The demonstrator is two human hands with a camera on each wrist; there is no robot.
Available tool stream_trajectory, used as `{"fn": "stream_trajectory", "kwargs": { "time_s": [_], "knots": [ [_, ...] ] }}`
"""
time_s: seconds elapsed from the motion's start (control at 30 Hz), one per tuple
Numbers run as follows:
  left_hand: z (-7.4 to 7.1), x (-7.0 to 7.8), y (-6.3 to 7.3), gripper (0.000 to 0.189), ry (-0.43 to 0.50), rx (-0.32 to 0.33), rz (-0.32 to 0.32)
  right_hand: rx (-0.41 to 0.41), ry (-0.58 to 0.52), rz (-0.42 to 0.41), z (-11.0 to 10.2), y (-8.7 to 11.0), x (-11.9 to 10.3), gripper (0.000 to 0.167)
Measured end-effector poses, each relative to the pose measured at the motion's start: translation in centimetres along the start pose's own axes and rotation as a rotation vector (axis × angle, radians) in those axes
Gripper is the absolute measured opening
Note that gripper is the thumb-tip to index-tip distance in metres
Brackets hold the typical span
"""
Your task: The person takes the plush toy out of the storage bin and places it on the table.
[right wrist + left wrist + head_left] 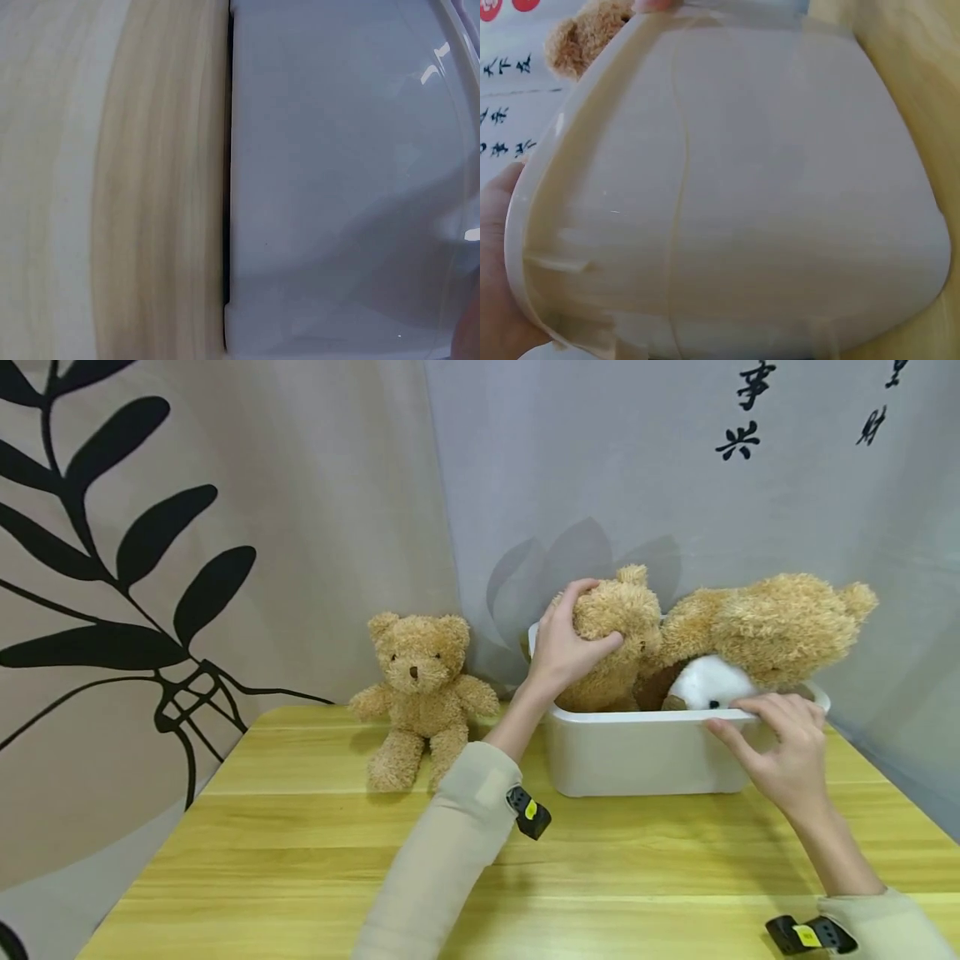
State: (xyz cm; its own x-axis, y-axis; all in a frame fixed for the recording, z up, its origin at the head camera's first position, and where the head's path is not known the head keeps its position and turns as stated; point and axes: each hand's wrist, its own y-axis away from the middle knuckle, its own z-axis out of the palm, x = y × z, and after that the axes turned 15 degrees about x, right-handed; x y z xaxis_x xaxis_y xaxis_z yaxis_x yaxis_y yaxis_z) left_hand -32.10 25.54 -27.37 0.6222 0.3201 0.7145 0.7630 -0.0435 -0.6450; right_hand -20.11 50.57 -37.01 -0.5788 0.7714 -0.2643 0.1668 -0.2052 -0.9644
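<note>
In the head view, my left hand (pixel 566 647) grips a tan teddy bear (pixel 618 614) by the head, thumb across its near side. This bear sits upright in the left end of a white storage bin (pixel 637 756). My right hand (pixel 787 747) holds the bin's front rim near the right corner. A second teddy bear (pixel 780 618) lies sideways across the bin's right part, its head past the rim. Below it a white plush toy (pixel 712 681) with a black eye peeks over the rim. In the left wrist view, the bin's front wall (pixel 742 165) fills most of the picture.
Another teddy bear (pixel 420 685) sits on the wooden table (pixel 300 860), left of the bin and facing forward. A curtain (pixel 330 527) with leaf prints and black characters hangs right behind the table. Both sleeves carry small black wrist devices.
</note>
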Motion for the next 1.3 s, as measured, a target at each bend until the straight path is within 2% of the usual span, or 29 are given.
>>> {"fn": "stream_trajectory", "kwargs": {
  "time_s": [0.23,0.37,0.47,0.63,0.73,0.9,1.0,1.13,1.3],
  "knots": [
    [-1.4,1.1,0.1,0.075,0.094,0.090,0.159,0.000,-0.001,-0.007,0.0,-0.1,-0.2,0.073],
    [-2.6,2.2,-0.4,0.076,0.191,0.184,0.280,-0.001,0.003,-0.010,0.0,-0.1,-0.2,0.074],
    [-3.8,3.2,-0.9,0.074,0.254,0.265,0.336,0.003,0.005,-0.011,0.1,-0.1,-0.2,0.074],
    [-6.0,4.8,-1.5,0.073,0.307,0.347,0.351,0.013,0.003,-0.016,0.1,0.0,0.0,0.075],
    [-7.3,5.4,-1.5,0.072,0.354,0.369,0.357,0.018,0.002,-0.020,0.1,0.1,0.1,0.074],
    [-8.9,5.8,-1.5,0.069,0.462,0.393,0.367,0.018,0.003,-0.019,0.0,0.1,0.2,0.073],
    [-9.8,5.8,-1.5,0.068,0.486,0.410,0.391,0.017,0.005,-0.015,0.0,0.1,0.2,0.074],
    [-11.2,6.0,-1.4,0.067,0.510,0.441,0.391,0.008,0.005,-0.010,0.0,0.2,0.1,0.073],
    [-12.9,6.7,-1.5,0.065,0.583,0.477,0.387,0.006,0.005,-0.006,0.0,0.1,0.1,0.072]
  ]
}}
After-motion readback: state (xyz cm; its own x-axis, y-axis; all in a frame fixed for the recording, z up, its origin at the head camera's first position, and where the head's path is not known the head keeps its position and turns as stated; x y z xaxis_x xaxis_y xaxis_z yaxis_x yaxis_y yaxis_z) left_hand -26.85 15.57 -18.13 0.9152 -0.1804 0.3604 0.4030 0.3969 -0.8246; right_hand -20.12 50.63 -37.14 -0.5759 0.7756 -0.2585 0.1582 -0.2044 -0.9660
